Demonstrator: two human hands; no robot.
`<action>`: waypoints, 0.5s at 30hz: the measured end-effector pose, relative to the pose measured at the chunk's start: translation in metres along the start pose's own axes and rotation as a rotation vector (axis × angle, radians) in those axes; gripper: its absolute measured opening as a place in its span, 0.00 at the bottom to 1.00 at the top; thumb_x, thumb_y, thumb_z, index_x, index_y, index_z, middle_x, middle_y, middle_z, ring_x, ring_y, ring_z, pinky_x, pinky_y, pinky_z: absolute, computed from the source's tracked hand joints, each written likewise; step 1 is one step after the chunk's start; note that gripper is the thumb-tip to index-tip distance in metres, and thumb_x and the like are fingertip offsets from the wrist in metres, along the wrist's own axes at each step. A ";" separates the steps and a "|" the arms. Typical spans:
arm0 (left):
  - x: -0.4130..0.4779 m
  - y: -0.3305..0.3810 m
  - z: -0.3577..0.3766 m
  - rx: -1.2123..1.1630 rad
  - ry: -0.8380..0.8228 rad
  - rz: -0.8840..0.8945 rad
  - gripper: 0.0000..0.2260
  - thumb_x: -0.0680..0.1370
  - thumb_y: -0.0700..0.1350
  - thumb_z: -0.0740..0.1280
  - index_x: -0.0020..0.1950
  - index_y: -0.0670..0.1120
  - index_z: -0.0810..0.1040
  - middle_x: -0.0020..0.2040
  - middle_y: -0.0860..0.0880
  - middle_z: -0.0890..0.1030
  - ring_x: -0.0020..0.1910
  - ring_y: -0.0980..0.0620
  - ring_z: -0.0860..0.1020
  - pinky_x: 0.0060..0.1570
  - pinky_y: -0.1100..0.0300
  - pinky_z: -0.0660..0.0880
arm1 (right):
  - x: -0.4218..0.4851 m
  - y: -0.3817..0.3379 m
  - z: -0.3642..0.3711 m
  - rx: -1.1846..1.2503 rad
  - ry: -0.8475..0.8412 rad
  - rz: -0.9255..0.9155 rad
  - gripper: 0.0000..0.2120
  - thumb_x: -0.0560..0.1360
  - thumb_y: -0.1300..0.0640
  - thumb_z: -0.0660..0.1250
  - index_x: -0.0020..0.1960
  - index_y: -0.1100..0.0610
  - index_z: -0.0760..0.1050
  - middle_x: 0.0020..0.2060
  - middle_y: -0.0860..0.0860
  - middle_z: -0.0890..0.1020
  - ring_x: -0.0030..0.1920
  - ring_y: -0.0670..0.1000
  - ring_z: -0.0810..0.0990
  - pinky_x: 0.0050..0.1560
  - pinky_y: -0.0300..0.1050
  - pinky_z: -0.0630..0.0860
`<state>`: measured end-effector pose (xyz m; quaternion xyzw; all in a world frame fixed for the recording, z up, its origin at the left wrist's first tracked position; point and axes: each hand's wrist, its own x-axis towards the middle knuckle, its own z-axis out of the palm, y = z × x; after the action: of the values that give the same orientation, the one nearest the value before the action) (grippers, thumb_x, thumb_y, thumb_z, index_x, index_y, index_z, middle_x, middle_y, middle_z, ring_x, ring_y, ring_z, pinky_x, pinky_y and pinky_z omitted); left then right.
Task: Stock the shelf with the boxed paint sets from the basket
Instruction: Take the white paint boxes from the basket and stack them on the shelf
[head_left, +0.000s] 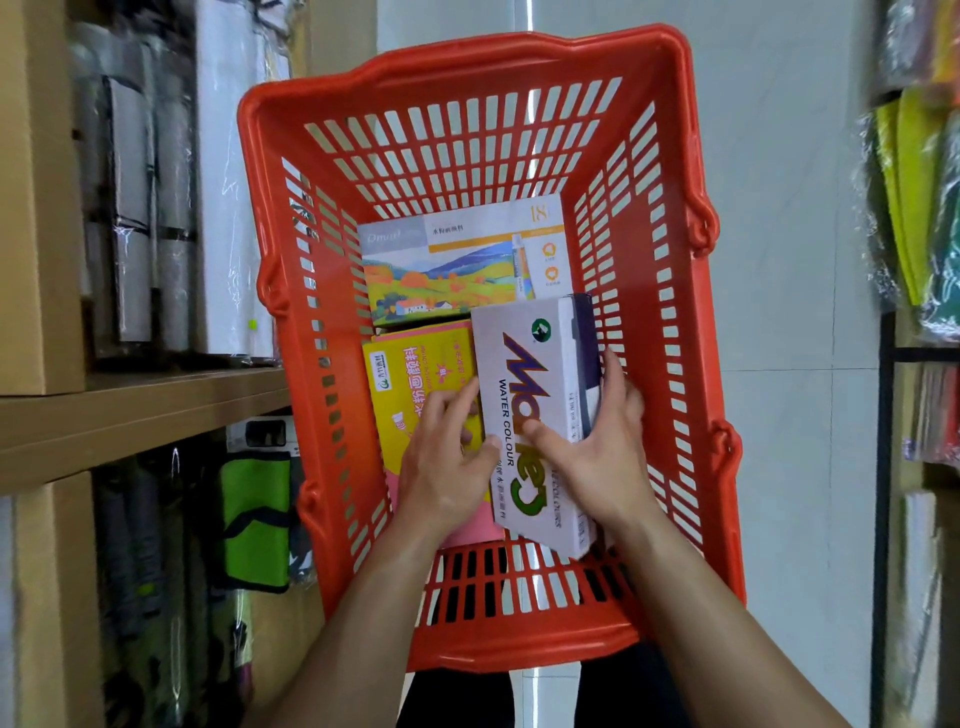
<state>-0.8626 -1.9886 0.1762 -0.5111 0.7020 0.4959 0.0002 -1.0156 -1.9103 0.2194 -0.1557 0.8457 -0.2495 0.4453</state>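
shop aisle, orange basket (670, 291) holds three paint boxes. right hand (602, 457) grips white water colour box (535, 395); left hand (447, 462) curled on its edge, over yellow box (410, 384). landscape box (457, 265) behind.

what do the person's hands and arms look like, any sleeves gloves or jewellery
Both arms come in bare from the bottom edge, with no sleeves in view. The left hand and right hand wear no gloves, and no rings, watch or wristbands show on the fingers or wrists. The fingernails are short and unpainted.

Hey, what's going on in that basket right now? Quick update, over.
Both hands on the white box: right hand grips its edge, left hand at its side. Box tilted up, not yet out of the basket. Two more boxes inside. Nothing blocking.
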 end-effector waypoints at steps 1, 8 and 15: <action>0.000 0.000 -0.001 -0.023 -0.003 -0.002 0.31 0.79 0.46 0.68 0.78 0.60 0.61 0.53 0.62 0.65 0.48 0.62 0.72 0.44 0.60 0.76 | 0.001 -0.001 0.001 -0.010 0.001 -0.002 0.56 0.63 0.33 0.73 0.84 0.44 0.50 0.77 0.52 0.66 0.78 0.56 0.65 0.78 0.62 0.65; 0.000 0.001 -0.003 -0.065 -0.020 -0.017 0.30 0.79 0.48 0.67 0.79 0.60 0.60 0.52 0.63 0.65 0.47 0.59 0.72 0.45 0.60 0.77 | 0.000 -0.010 -0.001 0.029 -0.061 0.009 0.58 0.64 0.36 0.74 0.84 0.38 0.44 0.76 0.53 0.65 0.78 0.54 0.67 0.76 0.62 0.68; 0.000 0.005 -0.004 -0.095 -0.032 -0.047 0.30 0.76 0.49 0.67 0.78 0.55 0.64 0.55 0.58 0.67 0.47 0.60 0.72 0.44 0.58 0.76 | -0.010 -0.014 -0.006 0.004 -0.006 -0.018 0.57 0.64 0.40 0.74 0.85 0.43 0.46 0.74 0.51 0.67 0.75 0.54 0.71 0.76 0.57 0.69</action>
<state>-0.8643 -1.9913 0.1822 -0.5190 0.6652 0.5368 -0.0011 -1.0141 -1.9149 0.2367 -0.1634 0.8425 -0.2547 0.4457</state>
